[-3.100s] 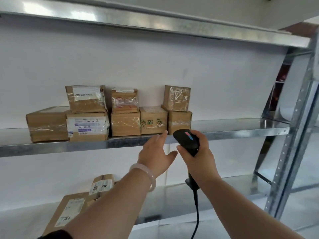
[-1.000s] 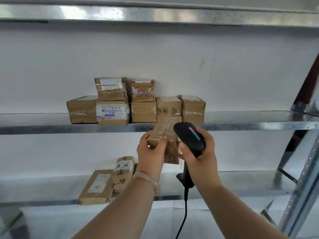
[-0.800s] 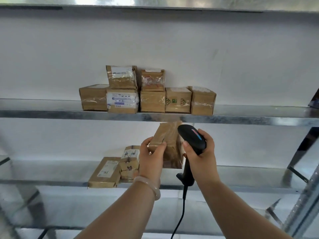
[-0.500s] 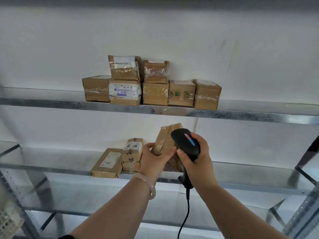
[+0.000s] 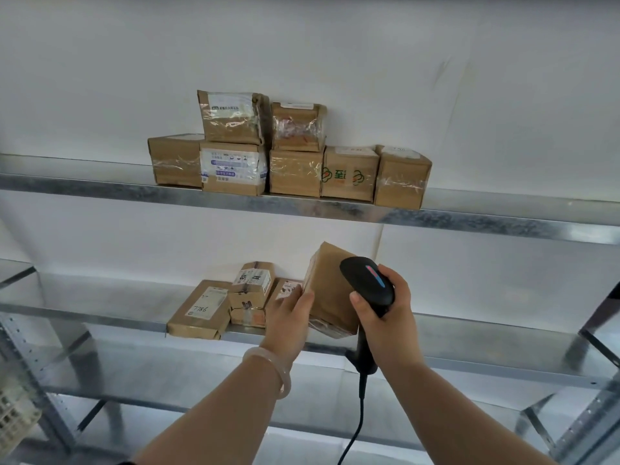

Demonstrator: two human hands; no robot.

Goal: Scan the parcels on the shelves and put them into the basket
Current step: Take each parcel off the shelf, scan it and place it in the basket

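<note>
My left hand [image 5: 289, 322] grips a small brown taped parcel [image 5: 330, 290], tilted, in front of the lower shelf. My right hand [image 5: 385, 317] holds a black corded barcode scanner [image 5: 367, 280] right beside the parcel, its head pointing at it. Several brown parcels [image 5: 288, 152] stand stacked on the upper shelf [image 5: 469, 223]. Three more parcels [image 5: 231, 297] lie on the lower shelf [image 5: 486, 367], left of my left hand. A pale lattice basket [image 5: 13, 414] shows at the bottom left edge.
Metal shelving runs across a white wall. A perforated steel upright [image 5: 583, 427] stands at the lower right and another upright [image 5: 30, 374] at the lower left. The scanner's black cable [image 5: 357, 427] hangs down between my arms.
My left hand took the top right parcel off the upper shelf and brought it down level with the lower shelf. The scanner followed beside it. My view dropped, revealing the basket.
</note>
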